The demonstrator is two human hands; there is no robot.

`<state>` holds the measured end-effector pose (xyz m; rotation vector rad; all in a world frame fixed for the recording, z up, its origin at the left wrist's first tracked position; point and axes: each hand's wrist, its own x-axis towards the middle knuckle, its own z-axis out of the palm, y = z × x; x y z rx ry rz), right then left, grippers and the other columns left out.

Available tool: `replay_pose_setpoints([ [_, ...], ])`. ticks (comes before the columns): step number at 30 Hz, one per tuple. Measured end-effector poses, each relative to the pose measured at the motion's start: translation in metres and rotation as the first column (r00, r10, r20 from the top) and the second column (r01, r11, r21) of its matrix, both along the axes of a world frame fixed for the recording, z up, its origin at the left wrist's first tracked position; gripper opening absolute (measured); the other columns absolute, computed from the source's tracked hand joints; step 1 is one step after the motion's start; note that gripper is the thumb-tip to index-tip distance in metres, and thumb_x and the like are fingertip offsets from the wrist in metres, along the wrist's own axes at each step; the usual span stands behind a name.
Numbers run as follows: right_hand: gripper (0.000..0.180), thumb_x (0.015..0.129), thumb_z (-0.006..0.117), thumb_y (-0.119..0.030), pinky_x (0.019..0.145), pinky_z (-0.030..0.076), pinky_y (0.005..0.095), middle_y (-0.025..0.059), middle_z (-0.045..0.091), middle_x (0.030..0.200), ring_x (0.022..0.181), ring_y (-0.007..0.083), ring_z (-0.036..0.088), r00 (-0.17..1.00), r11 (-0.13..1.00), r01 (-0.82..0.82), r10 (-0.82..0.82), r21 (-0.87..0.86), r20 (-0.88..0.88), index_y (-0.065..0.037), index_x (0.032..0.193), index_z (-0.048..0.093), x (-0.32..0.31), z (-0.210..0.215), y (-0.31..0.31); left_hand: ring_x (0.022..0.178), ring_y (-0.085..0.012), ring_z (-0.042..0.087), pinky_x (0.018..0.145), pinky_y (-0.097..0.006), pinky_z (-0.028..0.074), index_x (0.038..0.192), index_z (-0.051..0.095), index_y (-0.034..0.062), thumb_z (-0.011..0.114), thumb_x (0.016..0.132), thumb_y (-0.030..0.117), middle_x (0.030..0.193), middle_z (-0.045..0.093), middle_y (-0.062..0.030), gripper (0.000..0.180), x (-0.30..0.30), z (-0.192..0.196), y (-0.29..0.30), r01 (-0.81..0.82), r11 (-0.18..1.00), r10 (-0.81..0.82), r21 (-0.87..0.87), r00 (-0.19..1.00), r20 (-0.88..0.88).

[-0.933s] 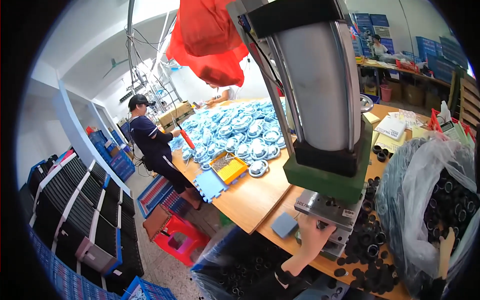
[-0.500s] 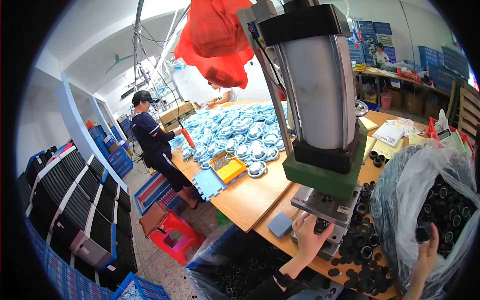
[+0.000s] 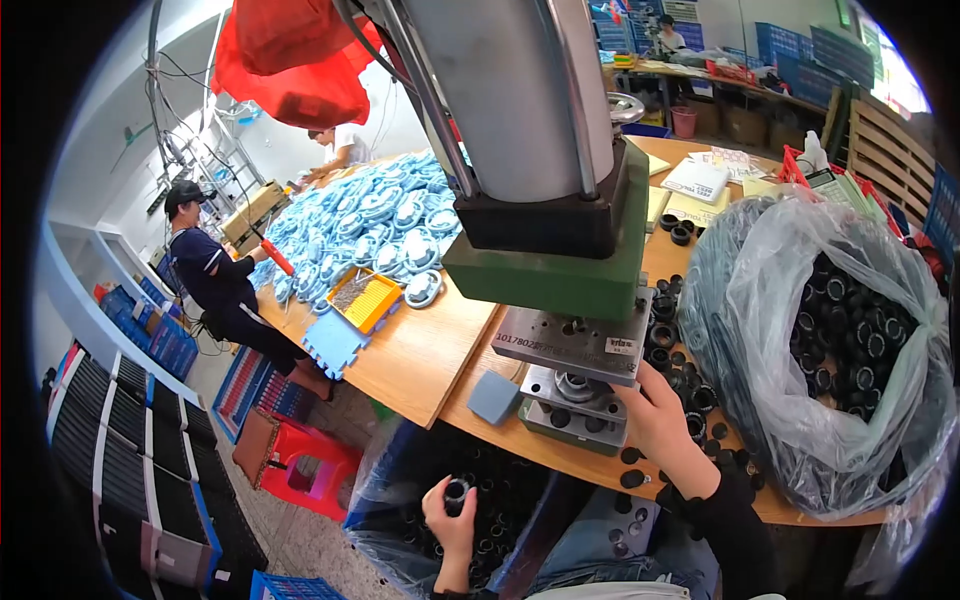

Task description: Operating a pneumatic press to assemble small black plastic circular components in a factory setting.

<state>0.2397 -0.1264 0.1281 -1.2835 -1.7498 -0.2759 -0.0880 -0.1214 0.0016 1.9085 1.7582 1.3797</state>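
Observation:
My left hand (image 3: 452, 525) pinches a small black ring (image 3: 456, 492) above a blue crate (image 3: 535, 515) lined with plastic and holding many such black rings. My right hand (image 3: 672, 430) reaches to the right side of the press (image 3: 545, 240), its fingers bent together into the gap between the metal die plates. Its fingertips are partly hidden by the upper die plate (image 3: 570, 340), so what they hold cannot be seen. On the lower die block (image 3: 575, 425) a round fixture (image 3: 574, 387) shows under the upper plate.
Right of the press lie loose black parts (image 3: 690, 375) and a big clear bag (image 3: 735, 290) full of black rings. A grey-blue block (image 3: 493, 397) sits left of the die. Pale blue parts (image 3: 375, 220) cover the far table; a person (image 3: 215, 270) stands beside it. A red stool (image 3: 305, 465) stands left.
My left hand has left the die with a black ring and moved down left over the crate. My right hand has moved from the bag to the die. The view has shifted right.

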Motion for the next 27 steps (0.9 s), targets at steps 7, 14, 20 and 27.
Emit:
replay_pose_setpoints([
  [7,0.047,0.076,0.058,0.009,0.079,0.05,0.0288,0.0126,0.055,0.116,0.099,0.0249,0.059,0.982,0.971,-0.052,0.007,-0.233,-0.188,-0.007,0.12,0.058,-0.005,-0.019,-0.021,0.107,-0.0316,0.054,0.094,-0.042,0.04,0.113,0.059,0.0006,0.077,0.074,0.03,0.109,0.061,-0.0151,0.052,-0.07,-0.123,0.0,-0.064,0.97,0.015,-0.233,0.978,-0.209],
  [14,0.043,0.078,0.06,0.005,0.082,0.05,0.0399,0.0169,0.052,0.118,0.101,0.035,0.056,0.993,0.974,-0.063,0.04,-0.217,-0.107,-0.013,0.117,0.061,-0.024,-0.008,0.005,0.119,-0.033,0.048,0.101,-0.044,0.035,0.119,0.056,-0.001,0.073,0.078,0.037,0.123,0.056,-0.0174,0.058,-0.067,-0.143,0.004,-0.085,0.917,0.004,-0.39,0.979,-0.205],
  [20,0.042,0.073,0.072,-0.003,0.086,0.049,0.0396,0.02,0.051,0.121,0.107,0.0354,0.055,0.956,0.992,0.117,-0.127,-0.051,-0.264,-0.007,0.113,0.062,-0.019,0.007,-0.034,0.111,-0.0342,0.053,0.098,-0.041,0.04,0.116,0.056,-0.0019,0.069,0.082,0.015,0.118,0.059,-0.0172,0.04,-0.034,-0.085,0.031,0.075,0.987,-0.087,-0.143,0.993,-0.084],
  [27,0.038,0.078,0.061,0.001,0.089,0.045,0.0342,0.0191,0.05,0.124,0.11,0.0302,0.052,0.827,0.904,0.418,-0.42,-0.091,-0.373,0.002,0.116,0.056,0.024,-0.003,-0.125,0.129,-0.0334,0.043,0.105,-0.049,0.028,0.129,0.051,0.0016,0.059,0.088,0.015,0.135,0.051,-0.0127,0.043,0.055,0.012,0.12,0.387,0.906,-0.301,0.172,0.874,-0.382],
])
